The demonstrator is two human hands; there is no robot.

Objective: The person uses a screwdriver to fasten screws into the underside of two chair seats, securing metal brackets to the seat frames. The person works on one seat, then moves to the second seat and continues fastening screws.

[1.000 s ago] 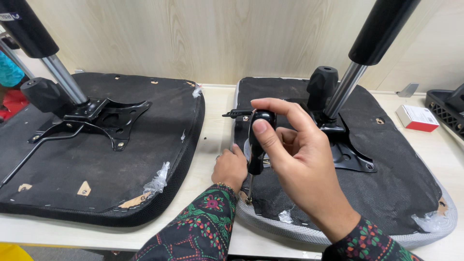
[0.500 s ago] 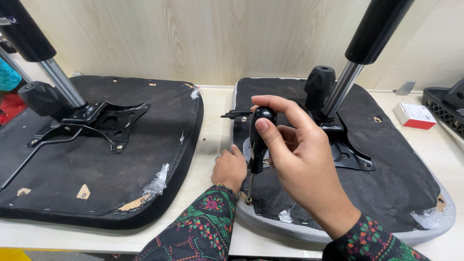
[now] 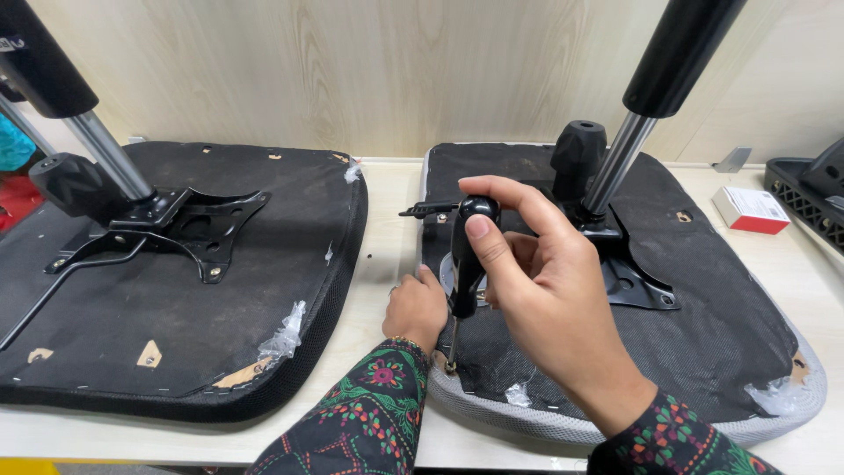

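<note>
The screwdriver point(image 3: 466, 264) stands nearly upright in the right hand point(image 3: 545, 290), its black handle pinched between thumb and fingers near the rounded top, its thin shaft running down to a point at the front left corner of the right-hand chair seat base point(image 3: 703, 352). Over the last second the handle has barely shifted; the fingers have crept slightly round it while the tip has kept to the same spot, which reads as turning in place rather than moving on to another fastener. So the grip of the right hand is clenched on the screwdriver. The left hand point(image 3: 415, 310) rests as a loose fist on the table point(image 3: 387, 220), touching the seat's grey mesh edge just beside the shaft; whether it holds anything I cannot tell, and it has stayed put.

This seat lies upside down, with its black metal mounting plate point(image 3: 629, 281), gas lift cylinder point(image 3: 655, 97) and a knob point(image 3: 576, 154) behind the hand. A second upturned seat base point(image 3: 176, 299) lies to the left, apart from the first. A small red and white box point(image 3: 750, 209) sits at the far right.
</note>
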